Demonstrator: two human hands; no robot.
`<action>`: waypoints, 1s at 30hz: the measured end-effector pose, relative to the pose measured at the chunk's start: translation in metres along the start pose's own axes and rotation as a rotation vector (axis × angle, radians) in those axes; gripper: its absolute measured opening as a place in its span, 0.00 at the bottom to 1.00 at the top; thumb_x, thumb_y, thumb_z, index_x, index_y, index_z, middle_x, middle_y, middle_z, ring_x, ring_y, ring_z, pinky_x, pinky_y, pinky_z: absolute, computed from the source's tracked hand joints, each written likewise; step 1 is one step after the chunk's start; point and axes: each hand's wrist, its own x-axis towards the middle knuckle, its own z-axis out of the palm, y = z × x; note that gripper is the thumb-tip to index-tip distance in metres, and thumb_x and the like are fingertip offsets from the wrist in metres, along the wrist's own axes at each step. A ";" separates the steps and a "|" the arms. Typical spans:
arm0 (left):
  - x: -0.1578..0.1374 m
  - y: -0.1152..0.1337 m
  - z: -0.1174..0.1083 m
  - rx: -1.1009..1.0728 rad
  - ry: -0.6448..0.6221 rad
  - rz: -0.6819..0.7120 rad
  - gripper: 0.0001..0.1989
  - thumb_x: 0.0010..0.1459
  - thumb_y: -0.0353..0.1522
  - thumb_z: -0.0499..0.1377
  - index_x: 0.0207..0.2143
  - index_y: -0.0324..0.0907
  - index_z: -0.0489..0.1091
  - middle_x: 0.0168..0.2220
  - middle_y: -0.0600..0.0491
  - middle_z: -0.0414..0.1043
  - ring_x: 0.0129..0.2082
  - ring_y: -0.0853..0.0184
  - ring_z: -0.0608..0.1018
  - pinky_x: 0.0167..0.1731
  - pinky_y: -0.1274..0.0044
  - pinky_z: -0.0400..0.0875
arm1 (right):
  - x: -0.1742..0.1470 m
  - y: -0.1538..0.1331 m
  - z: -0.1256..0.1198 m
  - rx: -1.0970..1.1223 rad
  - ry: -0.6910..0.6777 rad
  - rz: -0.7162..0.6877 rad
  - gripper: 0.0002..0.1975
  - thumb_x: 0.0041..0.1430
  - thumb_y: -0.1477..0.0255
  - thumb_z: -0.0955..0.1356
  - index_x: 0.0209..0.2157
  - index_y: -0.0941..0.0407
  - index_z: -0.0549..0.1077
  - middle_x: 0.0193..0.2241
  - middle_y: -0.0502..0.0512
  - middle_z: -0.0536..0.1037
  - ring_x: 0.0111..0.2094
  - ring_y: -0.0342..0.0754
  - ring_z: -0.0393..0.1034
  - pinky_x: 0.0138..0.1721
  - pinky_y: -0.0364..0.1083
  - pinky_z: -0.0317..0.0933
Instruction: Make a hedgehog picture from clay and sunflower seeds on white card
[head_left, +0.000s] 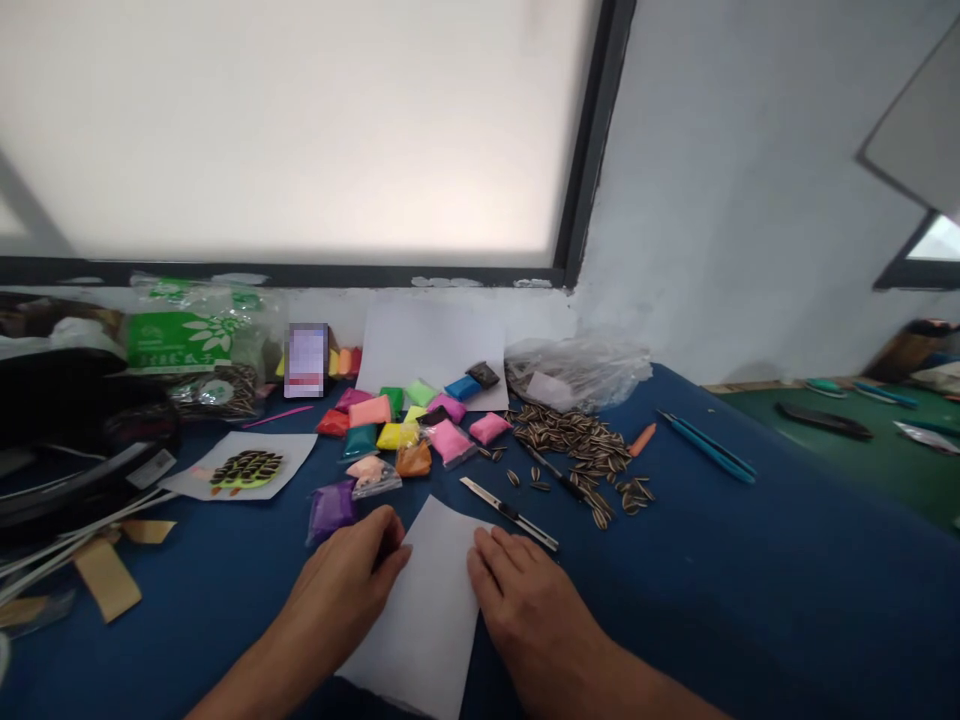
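A white sheet of paper (420,610) lies on the blue table in front of me, its near end by the table's front edge. My left hand (360,560) is at its left edge, fingers curled and thumb against the index finger, pinching the paper's margin. Along the right edge rests my right hand (521,590), fingers laid flat over the sheet. Just beyond that hand is a utility knife (510,513). A purple clay packet (331,511) sits close to my left knuckles.
Several coloured clay packets (397,435) are grouped behind the paper, beside a heap of sunflower seeds (574,440). Blue tweezers (706,447) lie at right. At left are a seed-covered clay piece (247,472) on paper, a phone (306,360) and a seed bag (195,345).
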 end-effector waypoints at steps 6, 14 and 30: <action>0.014 0.003 -0.018 -0.376 -0.098 0.103 0.09 0.52 0.39 0.54 0.29 0.44 0.62 0.27 0.57 0.64 0.28 0.66 0.69 0.28 0.76 0.63 | 0.002 0.014 -0.015 0.285 0.184 0.151 0.27 0.60 0.79 0.59 0.61 0.65 0.61 0.59 0.68 0.66 0.59 0.56 0.62 0.59 0.54 0.56; 0.032 0.015 -0.030 -0.386 -0.394 0.268 0.10 0.55 0.40 0.56 0.31 0.43 0.69 0.26 0.58 0.65 0.28 0.69 0.68 0.27 0.80 0.62 | 0.011 0.031 -0.023 1.049 0.145 0.381 0.12 0.61 0.67 0.64 0.40 0.60 0.74 0.30 0.53 0.77 0.30 0.45 0.70 0.29 0.41 0.62; 0.036 -0.024 -0.026 -0.044 -0.129 0.015 0.11 0.54 0.40 0.50 0.25 0.44 0.62 0.23 0.56 0.64 0.23 0.64 0.72 0.20 0.78 0.58 | 0.011 0.048 -0.025 0.285 0.189 0.412 0.07 0.60 0.76 0.67 0.40 0.58 0.73 0.39 0.58 0.76 0.41 0.52 0.71 0.42 0.48 0.63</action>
